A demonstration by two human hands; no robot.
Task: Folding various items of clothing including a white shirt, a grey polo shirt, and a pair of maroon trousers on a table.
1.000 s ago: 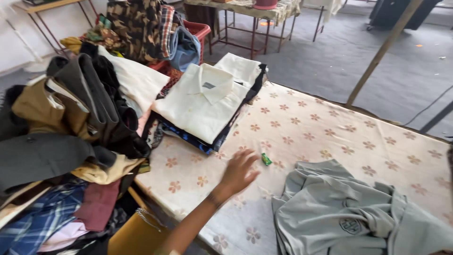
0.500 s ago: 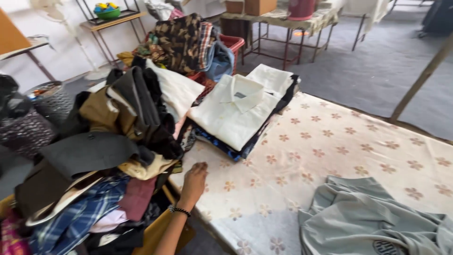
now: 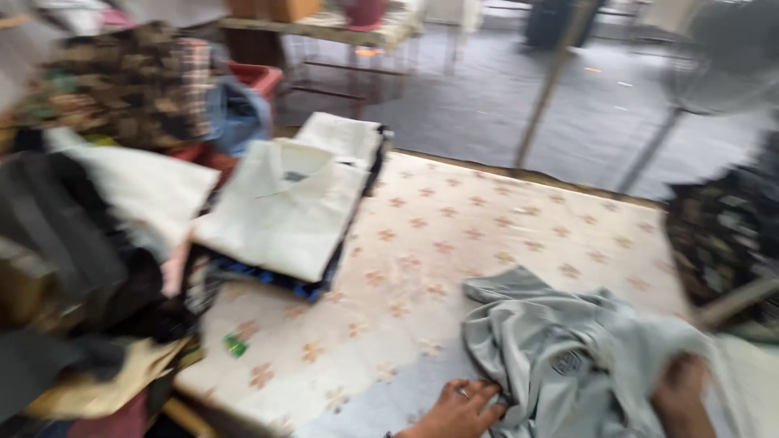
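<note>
1. Two hands are seen at the lower edge: the left hand point(image 3: 456, 408) lies flat, fingers spread, on the hem of the grey shirt point(image 3: 568, 349); the right hand point(image 3: 686, 393) is closed on a bunch of the same cloth.
2. The shirt lies crumpled on the near right part of the desk point(image 3: 487, 227). With one side pinned and the other pulled, creases may be set in rather than smoothed out.
3. The folded stack point(image 3: 280, 215), topped by a cream shirt, stands well apart at the left; a wide sweep of cloth could still skew it.
4. The loose pile point(image 3: 89, 268) overhangs the left edge and may slide onto the stack or off the desk.
5. A small green tag point(image 3: 236, 346) lies near that edge and could be swept off.
6. The view is blurred; finer detail of the grip cannot be told.
</note>
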